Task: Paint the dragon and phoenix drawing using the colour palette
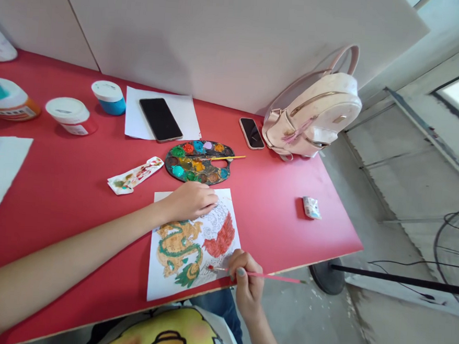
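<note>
My right hand [246, 278] grips a pink-handled paintbrush [273, 277] whose red-loaded tip points left, at the lower part of a drawing sheet [151, 287]. On that sheet are an orange and green dragon, a red painted shape and uncoloured line work. Across the sheet's upper edge rests my left hand [191, 201], its fingers curled together and nothing visible in them. Just above it lies a paint palette [171, 162] with several colours in its wells. A thin yellow paintbrush [230, 157] lies across the palette. Left of it is a paint-smeared white strip [135, 177].
Paint jars [68, 114] stand at the left, with another line drawing [1, 177] in front. A black phone [160, 119] lies on white paper [133, 113]. Toward the right are a smaller phone [251, 133], a pink backpack [315, 115] and a small packet [311, 207] near the table's edge.
</note>
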A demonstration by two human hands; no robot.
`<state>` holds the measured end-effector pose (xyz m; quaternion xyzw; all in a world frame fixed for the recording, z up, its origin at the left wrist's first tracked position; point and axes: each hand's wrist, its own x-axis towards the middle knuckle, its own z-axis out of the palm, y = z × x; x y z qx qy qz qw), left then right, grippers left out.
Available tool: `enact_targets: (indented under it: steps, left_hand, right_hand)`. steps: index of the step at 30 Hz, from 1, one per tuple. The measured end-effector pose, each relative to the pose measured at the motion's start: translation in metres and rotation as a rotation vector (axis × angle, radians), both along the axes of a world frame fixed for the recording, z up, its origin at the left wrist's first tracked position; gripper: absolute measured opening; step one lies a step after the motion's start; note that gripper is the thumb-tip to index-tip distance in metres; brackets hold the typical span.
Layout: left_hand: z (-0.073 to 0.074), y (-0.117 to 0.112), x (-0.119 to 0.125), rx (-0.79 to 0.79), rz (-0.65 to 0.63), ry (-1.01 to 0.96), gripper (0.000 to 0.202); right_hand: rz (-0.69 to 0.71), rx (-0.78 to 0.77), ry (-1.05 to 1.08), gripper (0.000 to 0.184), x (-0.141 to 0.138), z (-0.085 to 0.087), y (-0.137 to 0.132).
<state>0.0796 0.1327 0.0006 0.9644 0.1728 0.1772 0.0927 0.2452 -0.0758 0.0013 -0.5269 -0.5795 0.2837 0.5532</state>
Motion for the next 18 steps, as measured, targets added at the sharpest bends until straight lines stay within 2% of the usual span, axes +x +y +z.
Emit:
enact_targets:
  steps: [4,8,18]
  left_hand:
    - [0.0,0.0,0.0,0.009,0.004,0.01,0.026]
    - [0.0,0.0,0.0,0.022,-0.004,-0.011,0.027]
    - [-0.001,0.0,-0.001,0.077,-0.011,-0.051,0.029]
  right_hand:
    - [0.016,0.05,-0.1,0.041,-0.004,0.005,-0.003]
    - [-0.029,0.078,-0.211,0.036,-0.006,0.011,-0.002]
    - [-0.013,0.08,-0.31,0.032,-0.006,0.009,0.002]
